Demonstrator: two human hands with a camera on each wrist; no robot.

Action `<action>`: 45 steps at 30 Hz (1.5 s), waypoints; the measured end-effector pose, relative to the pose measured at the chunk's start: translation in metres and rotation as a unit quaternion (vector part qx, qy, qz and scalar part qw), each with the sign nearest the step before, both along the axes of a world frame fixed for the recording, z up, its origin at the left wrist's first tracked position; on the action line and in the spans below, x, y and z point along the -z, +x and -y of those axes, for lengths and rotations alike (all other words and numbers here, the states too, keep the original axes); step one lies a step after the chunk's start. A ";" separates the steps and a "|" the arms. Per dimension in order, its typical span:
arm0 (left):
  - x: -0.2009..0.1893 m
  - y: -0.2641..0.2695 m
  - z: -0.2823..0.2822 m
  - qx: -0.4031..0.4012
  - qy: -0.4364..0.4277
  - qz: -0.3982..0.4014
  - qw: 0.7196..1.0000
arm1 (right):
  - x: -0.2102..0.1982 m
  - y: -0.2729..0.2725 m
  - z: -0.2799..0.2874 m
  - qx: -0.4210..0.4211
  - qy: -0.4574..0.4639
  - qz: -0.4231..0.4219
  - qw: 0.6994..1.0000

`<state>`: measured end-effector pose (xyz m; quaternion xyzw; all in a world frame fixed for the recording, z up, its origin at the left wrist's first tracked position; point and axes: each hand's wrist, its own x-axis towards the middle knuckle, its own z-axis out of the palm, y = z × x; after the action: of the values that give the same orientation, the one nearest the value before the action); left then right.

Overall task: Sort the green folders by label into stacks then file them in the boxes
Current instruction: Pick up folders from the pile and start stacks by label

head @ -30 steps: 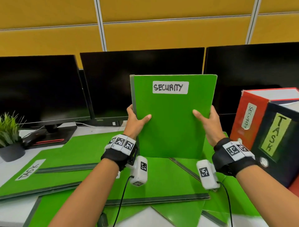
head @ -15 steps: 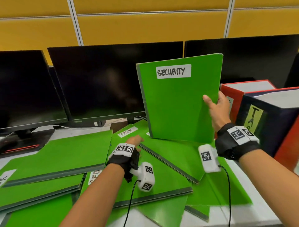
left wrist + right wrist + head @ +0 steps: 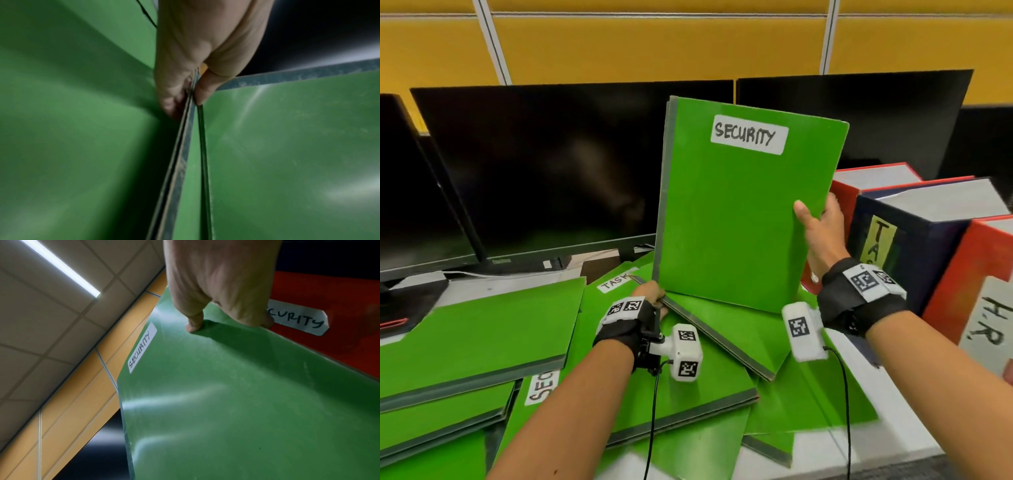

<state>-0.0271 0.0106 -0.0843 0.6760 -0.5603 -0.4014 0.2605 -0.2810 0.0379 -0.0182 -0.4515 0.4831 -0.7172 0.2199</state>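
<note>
My right hand [image 3: 818, 221] grips the right edge of a green folder [image 3: 732, 219] labelled SECURITY and holds it upright above the pile, thumb on the front. The right wrist view shows this folder [image 3: 226, 402] in my right hand [image 3: 228, 324], close to the red SECURITY box [image 3: 329, 340]. My left hand [image 3: 652, 296] is low in the pile and pinches the dark spine edge of a flat green folder [image 3: 722, 318]. In the left wrist view, thumb and finger of that hand [image 3: 190, 100] clamp the edge. A TASK label [image 3: 618, 281] lies just left of it.
At the right stand the red SECURITY box [image 3: 873, 176], a dark blue TASK box [image 3: 914, 236] and a red H.R. box [image 3: 986, 274]. Several more green folders [image 3: 482, 332] lie overlapping on the desk. Black monitors [image 3: 551, 171] line the back before a yellow partition.
My left hand let go of the SECURITY folder, dropped to the pile and took hold of a flat folder's edge. My right hand alone carried the SECURITY folder rightward, close to the boxes.
</note>
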 end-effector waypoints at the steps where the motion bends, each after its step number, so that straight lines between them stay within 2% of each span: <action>1: 0.003 0.001 0.002 -0.040 0.006 -0.084 0.996 | -0.003 -0.003 0.001 0.007 -0.003 0.003 1.000; 2: 0.005 0.004 0.005 -0.070 -0.005 -0.167 0.983 | -0.007 -0.004 -0.001 0.006 -0.010 0.009 1.000; 3: 0.003 0.007 0.007 -0.087 -0.014 -0.212 0.973 | -0.009 -0.006 0.000 0.003 -0.014 0.015 1.000; 5: -0.001 0.024 0.013 -0.121 -0.026 -0.235 0.964 | -0.013 -0.009 0.000 -0.012 -0.011 0.022 1.000; 9: -0.022 0.054 0.006 -0.120 -0.061 -0.266 0.954 | -0.011 -0.003 0.000 -0.074 0.051 0.036 0.995; 14: -0.072 0.058 -0.030 -0.037 -0.165 -0.348 0.922 | 0.000 0.022 0.000 -0.151 0.115 0.017 0.982; 18: -0.120 0.053 -0.054 -0.025 -0.288 -0.345 0.893 | -0.008 0.045 -0.007 -0.190 0.074 0.016 0.979; 21: -0.136 0.057 -0.063 0.001 -0.329 -0.397 0.857 | -0.020 0.057 -0.010 -0.180 0.003 0.025 0.983; 22: -0.138 0.060 -0.064 0.020 -0.340 -0.397 0.853 | -0.022 0.061 -0.011 -0.172 -0.018 0.023 0.985; 25: -0.133 0.065 -0.065 0.028 -0.358 -0.292 0.887 | -0.020 0.068 -0.013 -0.164 -0.051 0.048 0.984; 28: -0.109 0.072 -0.063 0.030 -0.333 -0.240 0.912 | -0.008 0.073 -0.016 -0.207 -0.057 0.106 0.971; 32: -0.085 0.083 -0.067 0.020 -0.277 -0.136 0.951 | 0.018 0.078 -0.015 -0.239 -0.001 0.068 0.969; 34: -0.076 0.093 -0.066 0.017 -0.241 -0.063 0.968 | 0.026 0.079 -0.014 -0.243 0.007 0.076 0.967; 37: -0.059 0.110 -0.066 0.039 -0.154 0.091 0.983 | 0.027 0.081 -0.013 -0.239 -0.006 0.090 0.967; 39: -0.043 0.120 -0.065 0.066 -0.067 0.225 0.970 | 0.026 0.084 -0.011 -0.228 -0.016 0.093 0.969; 41: -0.030 0.127 -0.066 0.100 0.029 0.349 0.931 | 0.027 0.086 -0.008 -0.216 -0.020 0.094 0.972; 43: -0.018 0.134 -0.066 0.108 0.100 0.421 0.895 | 0.028 0.088 -0.004 -0.206 -0.021 0.091 0.974; 45: -0.007 0.141 -0.063 0.095 0.115 0.454 0.879 | 0.030 0.089 -0.002 -0.195 -0.019 0.092 0.976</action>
<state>0.1140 0.0741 -0.0774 0.7527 -0.6287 -0.1351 -0.1411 -0.1915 0.0398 -0.0484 -0.4731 0.3499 -0.7081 0.3903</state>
